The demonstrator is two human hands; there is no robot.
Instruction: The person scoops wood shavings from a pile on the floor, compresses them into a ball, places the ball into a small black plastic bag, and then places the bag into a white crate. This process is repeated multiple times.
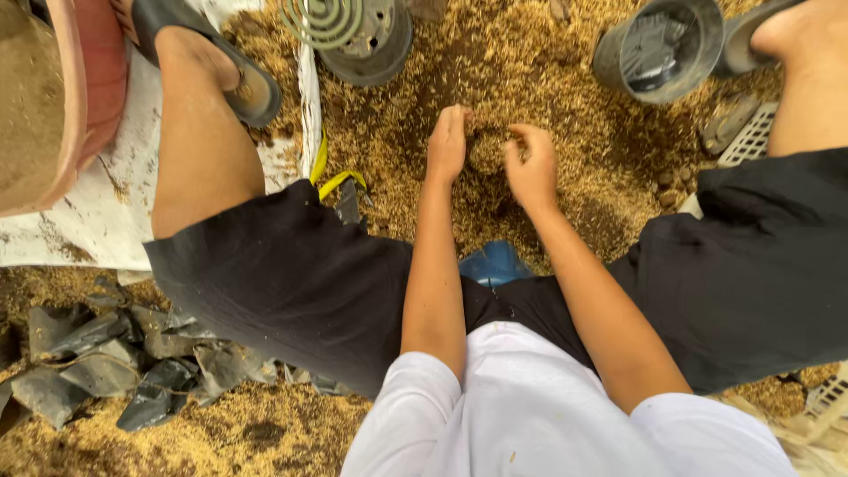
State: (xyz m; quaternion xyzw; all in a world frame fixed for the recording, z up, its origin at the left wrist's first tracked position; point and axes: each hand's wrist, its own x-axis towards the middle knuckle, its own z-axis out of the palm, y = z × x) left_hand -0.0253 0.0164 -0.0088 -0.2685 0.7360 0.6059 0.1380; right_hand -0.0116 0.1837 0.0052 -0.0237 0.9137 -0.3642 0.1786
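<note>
While the person sat low on a blue stool (493, 262) that showed only as a sliver between the black shorts (291, 274), both bare forearms ran forward from white sleeves (530, 415) and down between the knees. Out went the left hand (447, 143), flat and edge-on, fingers straight and together, pressed against the left side of a small clump of husk mix (486, 152). Across from it the right hand (532, 168) curled, fingers bent and thumb tucked, cupping the clump's right side, so the clump sat squeezed between both hands, just above the loose husk-and-soil pile (530, 62). How much of it lay under the palms could not be seen. Off to the left lay a heap of crumpled grey plastic bags (106, 362), with a white sheet (88, 221) beyond and a yellow strap (329, 177) at its edge. Farther out, a black sandal (247, 84) held the left foot, and a pink-rimmed basin (79, 79) was cut off at the corner. A grey pot (662, 49) stood at far right, and a round grey part with a coiled wire top (353, 31) lay cropped by the top edge.
</note>
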